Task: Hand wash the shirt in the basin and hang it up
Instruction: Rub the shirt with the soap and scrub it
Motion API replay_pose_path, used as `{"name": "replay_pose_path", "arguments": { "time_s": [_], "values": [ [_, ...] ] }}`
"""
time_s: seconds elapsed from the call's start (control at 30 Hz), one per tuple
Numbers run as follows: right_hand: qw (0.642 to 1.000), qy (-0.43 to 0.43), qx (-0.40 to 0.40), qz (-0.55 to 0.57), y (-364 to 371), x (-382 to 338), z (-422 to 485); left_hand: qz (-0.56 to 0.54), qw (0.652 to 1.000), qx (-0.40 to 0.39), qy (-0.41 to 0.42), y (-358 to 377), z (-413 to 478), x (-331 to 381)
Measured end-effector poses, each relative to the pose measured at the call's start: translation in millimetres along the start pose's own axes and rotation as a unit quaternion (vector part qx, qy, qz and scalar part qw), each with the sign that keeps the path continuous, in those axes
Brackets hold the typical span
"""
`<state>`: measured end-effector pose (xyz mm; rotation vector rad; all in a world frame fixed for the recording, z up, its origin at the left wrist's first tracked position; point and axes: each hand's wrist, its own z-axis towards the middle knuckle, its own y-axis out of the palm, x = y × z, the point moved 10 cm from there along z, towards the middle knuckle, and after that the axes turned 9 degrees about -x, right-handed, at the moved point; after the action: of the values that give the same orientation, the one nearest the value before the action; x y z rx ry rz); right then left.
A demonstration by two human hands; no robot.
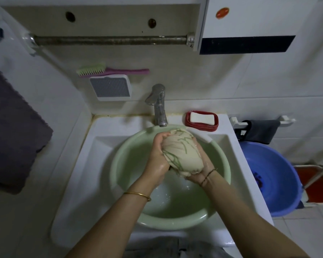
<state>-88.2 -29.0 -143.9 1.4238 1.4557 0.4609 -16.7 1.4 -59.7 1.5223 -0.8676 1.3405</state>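
The shirt [181, 151] is a wet, cream bundle with thin green lines, squeezed into a tight ball above the pale green basin [119, 164]. My left hand [158, 157] grips its left side. Cupped under and around its right side is my right hand [203, 166]. The basin sits in the white sink [78, 164] and holds a little soapy water at the bottom. Both hands are wet.
A metal tap [158, 105] stands behind the basin. A red soap dish with white soap [201, 120] is at the sink's back right. A brush [101, 70] and a rail [110, 40] are on the wall. A blue tub [272, 179] stands right; a dark towel [13, 127] hangs left.
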Motion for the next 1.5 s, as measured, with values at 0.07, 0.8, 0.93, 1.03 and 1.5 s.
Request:
{"name": "replay_pose_path", "arguments": {
  "time_s": [0.07, 0.8, 0.93, 1.03, 1.5],
  "values": [
    [0.995, -0.07, 0.063, -0.042, -11, -22, -2, 0.066, 0.99, -0.12, -0.041, -1, -2, -11],
    [0.388, -0.517, 0.088, -0.758, 127, -42, -72, -0.151, 0.916, -0.11, -0.356, -1, 13, -53],
    [0.378, -0.505, 0.081, -0.772, 128, -42, -66, -0.131, 0.913, -0.105, -0.371, 4, 14, -52],
    [0.394, -0.494, 0.068, -0.772, 127, -43, -63, -0.1, 0.929, -0.051, -0.353, -10, 21, -61],
    [0.776, -0.164, 0.037, -0.608, 59, -65, -33, 0.047, 0.969, 0.035, -0.239, -56, 21, -35]
  ]
}}
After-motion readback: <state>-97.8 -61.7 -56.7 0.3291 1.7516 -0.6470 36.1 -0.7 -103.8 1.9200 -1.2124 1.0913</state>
